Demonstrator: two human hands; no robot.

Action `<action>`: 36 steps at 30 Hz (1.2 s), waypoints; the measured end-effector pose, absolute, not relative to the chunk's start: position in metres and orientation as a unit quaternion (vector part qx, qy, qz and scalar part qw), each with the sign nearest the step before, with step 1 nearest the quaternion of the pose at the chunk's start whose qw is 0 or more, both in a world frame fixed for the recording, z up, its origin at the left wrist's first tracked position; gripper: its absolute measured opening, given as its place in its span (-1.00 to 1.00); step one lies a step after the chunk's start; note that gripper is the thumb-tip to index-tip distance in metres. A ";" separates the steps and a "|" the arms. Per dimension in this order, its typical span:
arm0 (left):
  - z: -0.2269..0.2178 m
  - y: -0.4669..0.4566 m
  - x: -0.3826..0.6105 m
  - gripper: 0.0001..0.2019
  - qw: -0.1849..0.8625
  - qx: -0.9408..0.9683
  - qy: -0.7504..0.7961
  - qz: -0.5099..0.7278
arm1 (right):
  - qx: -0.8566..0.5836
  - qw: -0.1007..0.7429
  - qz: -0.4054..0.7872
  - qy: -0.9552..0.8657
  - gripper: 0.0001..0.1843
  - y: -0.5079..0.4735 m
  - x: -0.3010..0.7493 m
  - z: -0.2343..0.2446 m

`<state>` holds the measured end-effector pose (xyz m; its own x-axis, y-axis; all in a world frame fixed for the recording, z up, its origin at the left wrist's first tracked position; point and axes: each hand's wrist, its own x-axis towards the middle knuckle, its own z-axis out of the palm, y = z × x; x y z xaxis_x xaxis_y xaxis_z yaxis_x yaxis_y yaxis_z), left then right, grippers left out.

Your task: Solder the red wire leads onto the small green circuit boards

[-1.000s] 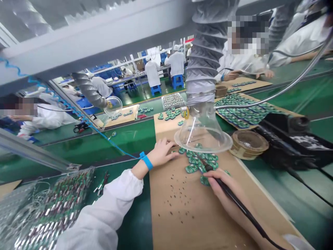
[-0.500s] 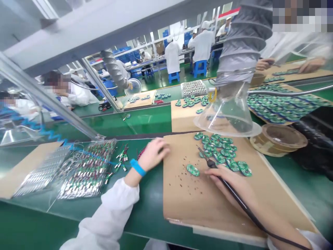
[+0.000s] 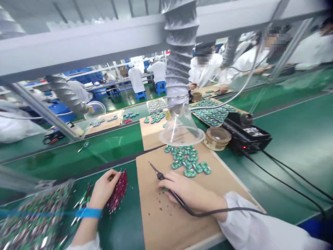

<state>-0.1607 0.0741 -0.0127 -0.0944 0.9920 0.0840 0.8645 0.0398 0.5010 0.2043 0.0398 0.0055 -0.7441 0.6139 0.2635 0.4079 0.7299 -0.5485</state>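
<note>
My right hand [image 3: 182, 189] holds a soldering iron [image 3: 160, 176] like a pen, its tip pointing up and left over a cardboard sheet [image 3: 153, 232]. A bit of green shows beneath the fingers, mostly hidden. Just beyond the hand, several green circuit boards [image 3: 191, 158] lie grouped on the cardboard. On the left, my left hand [image 3: 104, 185], with a blue wrist strap [image 3: 90, 213], pinches at the upper edge of a pile of red wires [image 3: 118, 192]. What exactly sits between those fingertips is small and partly hidden.
A clear fume hood [image 3: 182, 133] hangs above the boards. Right of it stand a round tub [image 3: 218, 139] and a black soldering station [image 3: 246, 135] with cables. Bagged wires [image 3: 39, 215] lie at the left. Across the green divider, co-workers sit near more boards [image 3: 212, 111].
My view has swung right, bringing the soldering station into sight. My left hand has reached the red wires and its fingers have closed. My right hand still grips the iron, now covering the single board's place.
</note>
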 end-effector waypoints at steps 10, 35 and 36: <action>-0.002 0.077 -0.176 -0.61 0.110 0.578 0.759 0.279 | -0.332 0.225 0.203 -0.893 -0.74 0.037 0.208 0.001; 0.005 0.044 -0.081 -0.61 0.323 0.674 0.591 0.303 | -0.325 0.282 0.213 -0.877 -0.71 0.043 0.201 -0.012; 0.001 0.041 -0.066 -0.64 0.330 0.682 0.580 0.300 | -0.326 0.286 0.211 -0.876 -0.71 0.044 0.201 -0.014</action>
<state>-0.0657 0.0415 0.0010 0.1487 0.9885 0.0262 0.5926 -0.1102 0.7979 0.2006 0.0439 -0.0142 -0.6246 0.6910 0.3638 0.4502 0.6993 -0.5553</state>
